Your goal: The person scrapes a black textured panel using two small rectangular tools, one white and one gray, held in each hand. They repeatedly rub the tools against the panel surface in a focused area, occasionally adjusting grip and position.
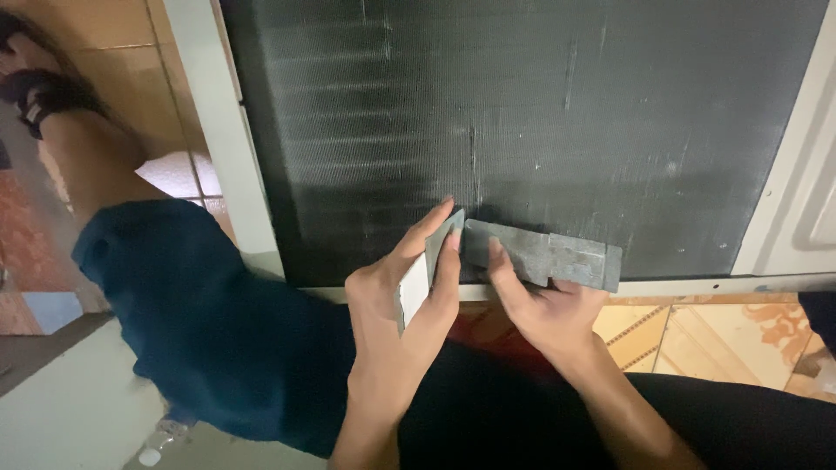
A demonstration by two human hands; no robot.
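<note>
Head view looks down on a large dark finned panel [522, 113], its fine ridges streaked with pale scratches and dust, set in a white frame [228, 130] that runs down the left side and along the near edge. Against the panel's near edge, the left hand [401, 296] pinches a small flat grey-and-white card [427, 271] between thumb and fingers, tilted on edge. Just right of it, almost touching, the right hand [544, 309] grips a longer grey flat piece [549, 257] from below, thumb on its left end, the piece lying against the panel. Dark blue trousers [200, 322] cover the knee at left. Orange-brown floor tiles [131, 61] show far left, and patterned yellow tiles [688, 331] at near right under the frame.
</note>
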